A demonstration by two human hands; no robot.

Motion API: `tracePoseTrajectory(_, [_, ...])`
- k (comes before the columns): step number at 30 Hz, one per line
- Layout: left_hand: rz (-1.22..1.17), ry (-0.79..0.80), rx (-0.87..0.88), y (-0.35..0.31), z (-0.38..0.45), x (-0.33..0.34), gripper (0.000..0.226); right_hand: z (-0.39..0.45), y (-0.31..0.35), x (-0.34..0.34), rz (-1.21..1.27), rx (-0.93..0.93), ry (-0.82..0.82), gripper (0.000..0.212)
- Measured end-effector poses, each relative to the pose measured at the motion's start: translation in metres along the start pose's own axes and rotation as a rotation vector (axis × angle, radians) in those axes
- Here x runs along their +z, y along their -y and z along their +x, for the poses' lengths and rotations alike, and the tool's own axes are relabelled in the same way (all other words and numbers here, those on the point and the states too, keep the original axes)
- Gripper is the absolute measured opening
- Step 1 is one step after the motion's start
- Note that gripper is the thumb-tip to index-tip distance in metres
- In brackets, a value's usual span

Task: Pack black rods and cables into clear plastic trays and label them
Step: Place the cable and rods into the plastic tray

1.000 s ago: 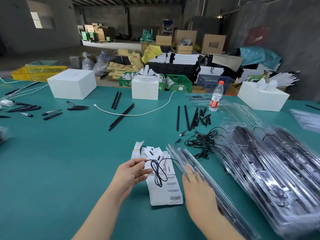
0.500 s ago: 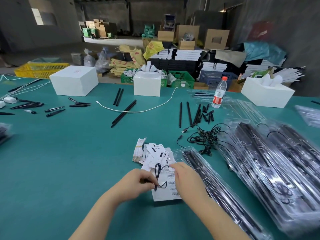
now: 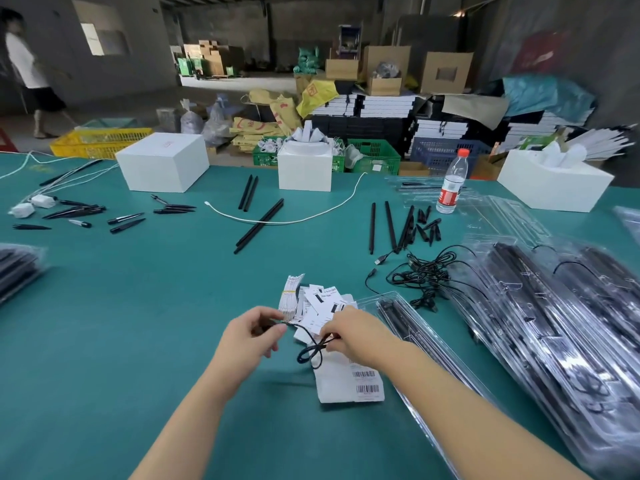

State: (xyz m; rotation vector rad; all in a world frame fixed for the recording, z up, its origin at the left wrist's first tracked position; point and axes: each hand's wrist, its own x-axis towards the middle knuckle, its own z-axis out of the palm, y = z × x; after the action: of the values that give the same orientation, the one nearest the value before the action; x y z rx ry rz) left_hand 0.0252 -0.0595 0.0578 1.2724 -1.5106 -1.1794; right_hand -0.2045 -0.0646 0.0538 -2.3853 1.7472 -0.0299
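Observation:
A thin black cable (image 3: 311, 351) hangs in a small loop between my hands, just above a white sheet of barcode labels (image 3: 349, 382). My left hand (image 3: 247, 336) pinches one end of it. My right hand (image 3: 353, 332) pinches the other side. A long clear plastic tray (image 3: 412, 327) with black rods inside lies right of my right hand. Behind my hands sits a pile of small white label cards (image 3: 317, 303). More black cables (image 3: 422, 275) lie tangled farther back, and loose black rods (image 3: 391, 228) lie beyond them.
A big stack of filled clear trays (image 3: 554, 323) covers the table's right side. A water bottle (image 3: 452, 183) and three white boxes (image 3: 162, 162) stand at the far edge. A white cord (image 3: 287, 220) and scattered black parts (image 3: 124, 220) lie on the green table (image 3: 121, 323).
My hands have come together and lifted the cable off the label sheet, drawing it out between them. The view has tilted a little.

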Motion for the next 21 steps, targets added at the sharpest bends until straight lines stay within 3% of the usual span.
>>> tracePoseTrajectory(4, [-0.118, 0.009, -0.072, -0.004, 0.007, 0.011, 0.008, -0.004, 0.001, 0.001, 0.105, 0.044, -0.002, 0.026])
tracePoseTrajectory(9, [-0.065, -0.017, -0.1, -0.003, 0.01, 0.041, 0.008, -0.007, 0.001, 0.001, 0.344, 0.115, 0.024, 0.01])
tracePoseTrajectory(14, [0.174, -0.062, -0.036, -0.004, 0.01, 0.066, 0.011, -0.01, -0.001, 0.0, 0.65, 0.226, 0.025, 0.027])
tracePoseTrajectory(17, [0.157, -0.014, -0.084, -0.005, 0.009, 0.069, 0.01, -0.014, -0.002, 0.0, 0.677, 0.236, 0.04, 0.036])
tracePoseTrajectory(21, [0.056, 0.064, -0.187, -0.004, 0.007, 0.069, 0.035, -0.022, 0.003, 0.0, 0.657, 0.22, 0.044, 0.044])
